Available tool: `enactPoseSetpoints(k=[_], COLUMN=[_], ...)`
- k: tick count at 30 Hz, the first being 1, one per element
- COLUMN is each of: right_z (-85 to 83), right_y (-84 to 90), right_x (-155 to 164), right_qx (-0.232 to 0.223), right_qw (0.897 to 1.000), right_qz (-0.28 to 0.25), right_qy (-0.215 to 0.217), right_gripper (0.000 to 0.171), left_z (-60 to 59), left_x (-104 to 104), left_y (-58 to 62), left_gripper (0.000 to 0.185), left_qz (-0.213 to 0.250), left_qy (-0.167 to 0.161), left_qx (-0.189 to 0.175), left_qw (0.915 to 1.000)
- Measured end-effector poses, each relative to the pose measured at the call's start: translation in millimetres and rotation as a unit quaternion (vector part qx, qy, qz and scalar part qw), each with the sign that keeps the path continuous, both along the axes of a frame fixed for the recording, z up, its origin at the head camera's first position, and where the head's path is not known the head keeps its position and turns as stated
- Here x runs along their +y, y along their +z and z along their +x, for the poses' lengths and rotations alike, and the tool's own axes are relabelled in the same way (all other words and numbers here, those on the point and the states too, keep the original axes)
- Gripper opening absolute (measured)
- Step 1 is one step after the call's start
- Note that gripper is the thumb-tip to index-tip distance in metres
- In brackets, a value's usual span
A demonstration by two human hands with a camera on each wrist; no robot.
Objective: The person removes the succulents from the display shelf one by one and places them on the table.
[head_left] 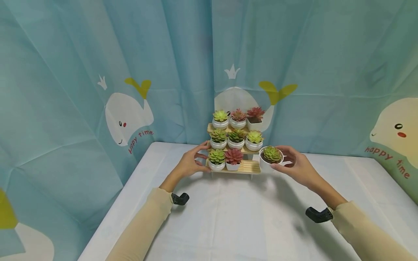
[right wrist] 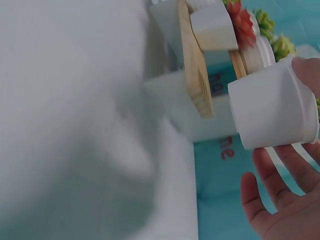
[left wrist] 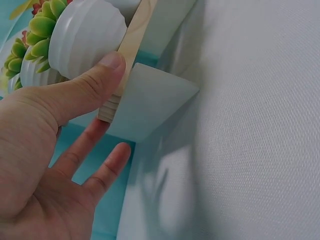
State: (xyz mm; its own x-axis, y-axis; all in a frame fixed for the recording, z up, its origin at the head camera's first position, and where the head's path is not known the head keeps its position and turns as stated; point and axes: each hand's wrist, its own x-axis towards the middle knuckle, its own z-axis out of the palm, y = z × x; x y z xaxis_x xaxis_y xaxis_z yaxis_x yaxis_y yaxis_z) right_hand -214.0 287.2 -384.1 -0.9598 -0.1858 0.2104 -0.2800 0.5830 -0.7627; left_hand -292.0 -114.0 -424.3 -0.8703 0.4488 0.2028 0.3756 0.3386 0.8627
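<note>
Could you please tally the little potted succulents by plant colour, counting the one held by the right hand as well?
Green succulents: 6, five on the stand plus the one held by the right hand.
Red succulents: 3, two on the top tier and one on the bottom tier.
Total: 9 pots.

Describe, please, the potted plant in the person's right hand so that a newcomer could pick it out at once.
Start at the three-step wooden stand at the back of the white table, in front of the whale curtain. Just off the right end of its lowest step, the right hand holds a green succulent in a white pot. It is the only pot not standing on a step.
</note>
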Motion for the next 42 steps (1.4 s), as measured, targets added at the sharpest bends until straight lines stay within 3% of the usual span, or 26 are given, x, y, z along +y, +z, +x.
enactPoseSetpoints(k=[10,18,42], right_z=[-4.2,-11.2,-40.4], right_y=[-11.4,-14.7,-36.4], right_x=[32,44,63], right_qx=[0.017,0.009,-0.043], right_qw=[0.998,0.996,0.99], right_qz=[0.02,0.001,-0.027], right_qy=[-0.061,-0.087,-0.129], right_gripper=[0.071,0.073,0.084], left_z=[1.7,1.3,-6.2], left_x=[1,0,-1], left_y=[-2.1,-1.9,-4.7], left_gripper=[0.087,0.087,0.089], left_qz=[-0.002,0.004,0.023], left_qy=[-0.004,0.0,-0.004], left_qx=[-0.001,-0.005,-0.007], left_qw=[1.0,1.0,0.9997])
